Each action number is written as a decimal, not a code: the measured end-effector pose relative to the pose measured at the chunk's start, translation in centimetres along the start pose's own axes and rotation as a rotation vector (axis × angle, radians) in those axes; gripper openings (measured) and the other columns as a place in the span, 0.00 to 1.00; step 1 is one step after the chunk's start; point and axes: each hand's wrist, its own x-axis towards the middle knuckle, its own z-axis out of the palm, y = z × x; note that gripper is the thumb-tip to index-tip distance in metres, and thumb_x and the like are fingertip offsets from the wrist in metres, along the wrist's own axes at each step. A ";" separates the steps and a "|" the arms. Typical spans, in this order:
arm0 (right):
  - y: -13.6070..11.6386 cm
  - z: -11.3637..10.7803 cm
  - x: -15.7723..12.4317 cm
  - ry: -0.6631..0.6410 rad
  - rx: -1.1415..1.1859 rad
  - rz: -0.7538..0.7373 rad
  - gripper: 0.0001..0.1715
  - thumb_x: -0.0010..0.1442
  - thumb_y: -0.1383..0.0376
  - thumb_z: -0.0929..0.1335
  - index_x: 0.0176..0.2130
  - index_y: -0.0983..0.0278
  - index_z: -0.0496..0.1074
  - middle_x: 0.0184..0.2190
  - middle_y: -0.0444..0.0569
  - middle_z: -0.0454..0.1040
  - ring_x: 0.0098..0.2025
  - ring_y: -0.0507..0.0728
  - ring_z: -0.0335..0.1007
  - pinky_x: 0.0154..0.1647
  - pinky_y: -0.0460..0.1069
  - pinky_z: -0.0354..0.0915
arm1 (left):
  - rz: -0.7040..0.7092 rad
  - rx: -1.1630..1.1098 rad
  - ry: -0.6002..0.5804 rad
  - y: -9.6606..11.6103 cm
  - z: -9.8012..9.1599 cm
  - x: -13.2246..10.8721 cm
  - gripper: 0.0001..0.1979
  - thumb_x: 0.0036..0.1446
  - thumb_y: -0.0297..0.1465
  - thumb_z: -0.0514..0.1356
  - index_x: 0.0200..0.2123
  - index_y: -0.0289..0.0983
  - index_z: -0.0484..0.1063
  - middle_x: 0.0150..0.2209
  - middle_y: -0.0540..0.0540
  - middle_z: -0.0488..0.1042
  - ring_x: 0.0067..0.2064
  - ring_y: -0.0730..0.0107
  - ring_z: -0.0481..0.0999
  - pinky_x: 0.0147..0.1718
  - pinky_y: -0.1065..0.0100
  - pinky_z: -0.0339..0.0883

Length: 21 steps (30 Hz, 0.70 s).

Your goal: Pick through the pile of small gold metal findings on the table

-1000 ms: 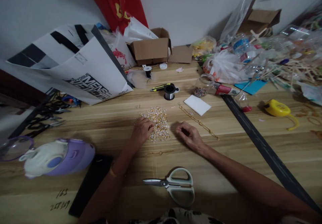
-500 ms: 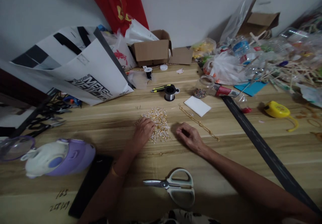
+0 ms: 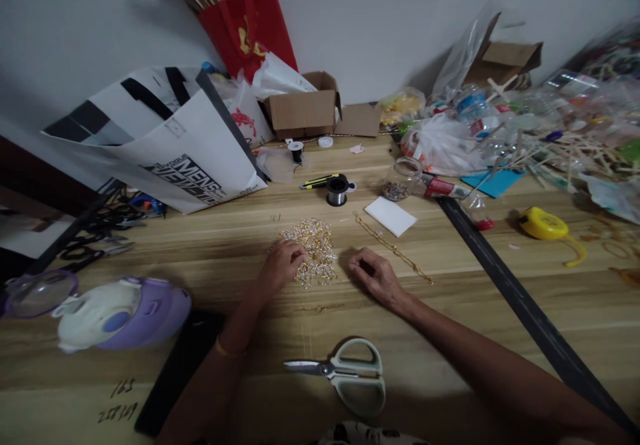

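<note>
A loose pile of clear and gold beads [image 3: 316, 248] lies on the wooden table. At its left edge rests my left hand [image 3: 284, 263], fingers curled down against the beads; whatever its fingertips touch or hold is hidden. My right hand [image 3: 375, 273] sits on the table just right of the pile, its thumb and fingers curled together, and anything between them is too small to make out. Beyond the right hand runs a gold chain [image 3: 395, 248]. A shorter gold chain [image 3: 323, 308] lies below the pile. White-handled scissors [image 3: 345, 370] are nearer to me.
Wire spools [image 3: 337, 192], a yellow cutter [image 3: 317, 182], white paper [image 3: 391, 216] and a bead jar [image 3: 400, 182] stand behind. A purple and white bottle [image 3: 125, 315] lies left, a yellow tape measure [image 3: 543, 223] right. Bags and a cardboard box [image 3: 301, 113] line the wall.
The camera view has shifted slightly. My left hand has moved a little along the left edge of the pile; my right hand stays in nearly the same place.
</note>
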 end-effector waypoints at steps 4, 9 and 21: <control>0.2 0.1 0.0 0.002 0.012 -0.004 0.10 0.61 0.61 0.64 0.31 0.63 0.67 0.27 0.46 0.68 0.29 0.53 0.63 0.30 0.48 0.59 | -0.084 -0.130 0.010 0.1 -0.1 -0.1 0.06 0.53 0.27 0.56 0.26 0.36 0.71 0.28 0.48 0.73 0.33 0.69 0.70 0.36 0.68 0.63; 0.2 0.1 -0.1 0.002 0.014 0.002 0.09 0.61 0.63 0.64 0.31 0.64 0.67 0.27 0.46 0.68 0.30 0.53 0.63 0.31 0.48 0.59 | -0.116 -0.213 -0.003 -0.1 -0.1 -0.1 0.06 0.52 0.28 0.56 0.26 0.35 0.71 0.28 0.49 0.73 0.32 0.71 0.70 0.34 0.70 0.63; 0.3 0.1 0.0 0.000 0.007 -0.004 0.10 0.62 0.61 0.63 0.30 0.64 0.67 0.27 0.46 0.68 0.29 0.53 0.63 0.30 0.47 0.59 | -0.032 -0.069 0.126 -0.1 -0.6 0.0 0.06 0.49 0.23 0.56 0.23 0.37 0.68 0.27 0.48 0.73 0.33 0.69 0.70 0.36 0.68 0.64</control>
